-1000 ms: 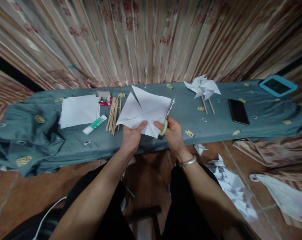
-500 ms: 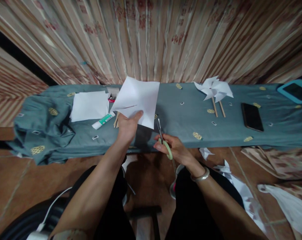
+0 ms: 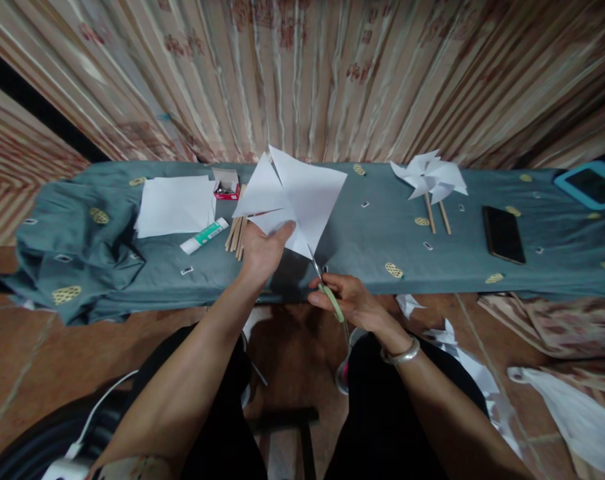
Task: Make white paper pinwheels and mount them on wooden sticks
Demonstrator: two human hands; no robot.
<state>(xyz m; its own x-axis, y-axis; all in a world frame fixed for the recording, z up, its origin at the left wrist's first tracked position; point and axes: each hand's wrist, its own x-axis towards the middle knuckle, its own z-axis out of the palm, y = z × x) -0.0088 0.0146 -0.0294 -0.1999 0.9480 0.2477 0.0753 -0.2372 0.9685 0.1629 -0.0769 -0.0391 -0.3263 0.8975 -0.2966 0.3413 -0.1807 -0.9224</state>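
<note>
My left hand grips a white sheet of paper, thumb on top, at its lower left side. Two slits run inward from the paper's corners, one at the top and one at the left. In my right hand is a pair of scissors with pale green handles. The blade tips meet the paper's bottom corner. Just left of the paper lie several thin wooden sticks, partly hidden by it and my left hand.
On the cloth-covered bench lie a paper stack, a glue tube, a small red box, paper pinwheels on sticks, a phone and a blue-framed tablet. Paper scraps litter the floor at right.
The paper has turned and shifted right in my left hand, bringing a second slit into view. The scissors' tips now reach its bottom corner, where before they were apart from it.
</note>
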